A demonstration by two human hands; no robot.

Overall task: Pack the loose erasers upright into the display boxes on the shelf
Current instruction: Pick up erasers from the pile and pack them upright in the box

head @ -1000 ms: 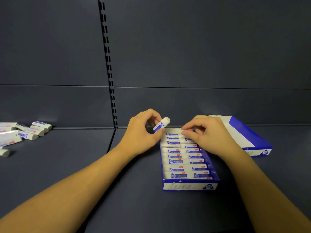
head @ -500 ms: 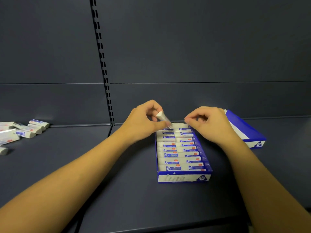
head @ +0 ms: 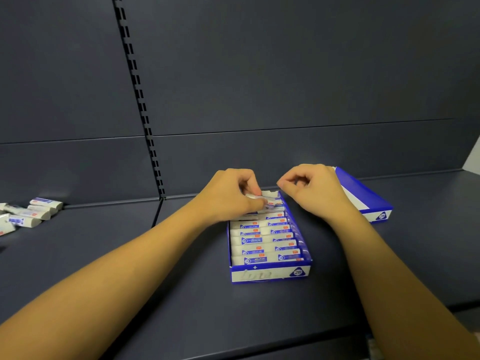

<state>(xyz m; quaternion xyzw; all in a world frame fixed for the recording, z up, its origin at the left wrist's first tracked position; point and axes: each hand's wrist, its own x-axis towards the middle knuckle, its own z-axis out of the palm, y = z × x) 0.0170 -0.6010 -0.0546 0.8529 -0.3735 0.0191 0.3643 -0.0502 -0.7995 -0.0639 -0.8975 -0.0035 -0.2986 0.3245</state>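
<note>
Step in hand: seating one eraser (head: 255, 197) in the back row of the box (head: 270, 274), which stands on the shelf (head: 181, 294). Left hand (head: 231, 198) pinches it between thumb and fingers, low over the far left end of the box; contact with the packed rows below is hidden by the fingers. Right hand (head: 315, 189) hovers just beside the back right corner, fingers curled, holding nothing visible. Box looks nearly full, so probably one of the last slots. Next move likely calls for turning the eraser upright, pressing it level with its neighbours, then releasing. More loose erasers (head: 33, 213) lie well apart at far left; second box (head: 368, 201) sits behind right hand.
</note>
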